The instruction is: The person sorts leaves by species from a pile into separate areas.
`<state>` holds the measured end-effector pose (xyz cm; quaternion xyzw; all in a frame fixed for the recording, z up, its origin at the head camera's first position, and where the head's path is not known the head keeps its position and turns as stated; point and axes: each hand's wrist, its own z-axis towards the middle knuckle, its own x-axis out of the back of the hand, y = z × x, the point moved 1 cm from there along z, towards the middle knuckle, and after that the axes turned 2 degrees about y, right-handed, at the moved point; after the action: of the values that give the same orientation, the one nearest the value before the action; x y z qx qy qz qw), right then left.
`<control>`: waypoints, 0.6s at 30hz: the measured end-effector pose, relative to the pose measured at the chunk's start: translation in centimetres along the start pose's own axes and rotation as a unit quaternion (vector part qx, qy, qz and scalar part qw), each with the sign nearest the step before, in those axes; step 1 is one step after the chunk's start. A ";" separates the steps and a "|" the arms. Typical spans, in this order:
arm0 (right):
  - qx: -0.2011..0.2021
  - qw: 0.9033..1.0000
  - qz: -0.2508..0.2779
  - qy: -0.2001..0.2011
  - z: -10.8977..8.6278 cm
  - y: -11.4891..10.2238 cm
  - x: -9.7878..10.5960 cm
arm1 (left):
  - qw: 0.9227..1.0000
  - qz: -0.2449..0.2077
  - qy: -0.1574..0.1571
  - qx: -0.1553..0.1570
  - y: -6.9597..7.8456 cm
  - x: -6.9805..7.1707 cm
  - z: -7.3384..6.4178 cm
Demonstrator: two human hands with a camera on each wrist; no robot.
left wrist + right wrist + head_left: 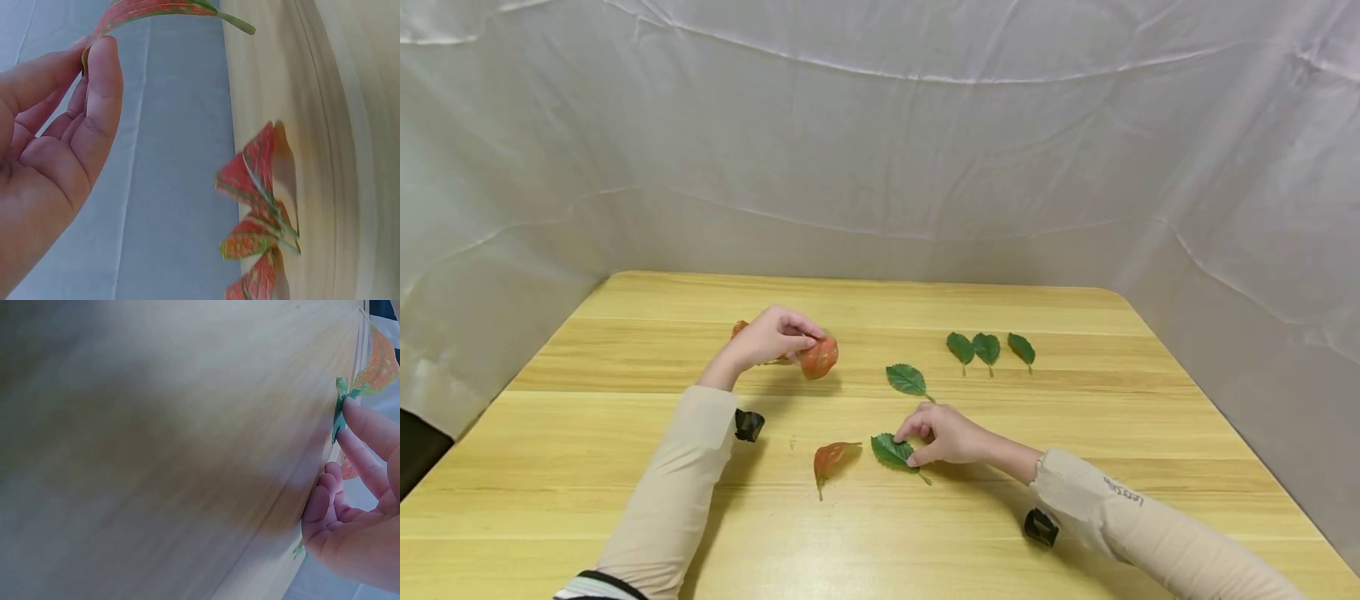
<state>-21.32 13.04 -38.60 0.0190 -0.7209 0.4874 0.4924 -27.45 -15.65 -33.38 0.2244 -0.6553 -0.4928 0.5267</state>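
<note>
My left hand [775, 335] pinches a red leaf [818, 358] between thumb and fingertips, above the wood-grain tabletop [550, 467]. On my right hand [946, 433], thumb and finger, slightly apart, touch a serrated green leaf [887, 450] lying beneath them; whether they pinch it, I cannot tell. Beyond my fingers, creased pale fabric [880, 167] rises behind the tabletop.
</note>
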 end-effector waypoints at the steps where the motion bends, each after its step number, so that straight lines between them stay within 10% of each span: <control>1: -0.001 1.000 0.000 0.000 0.0 0.0 0.0 | 1.000 0.002 0.003 0.000 -0.1 0.1 -0.2; 18: 0.005 1.000 0.001 0.003 0.0 -0.2 0.0 | 1.000 0.019 0.015 0.013 -2.4 2.2 -2.3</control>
<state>-21.22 12.94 -38.52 0.0198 -0.7168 0.4917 0.4940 -26.60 -19.37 -34.52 0.2261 -0.6581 -0.4708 0.5424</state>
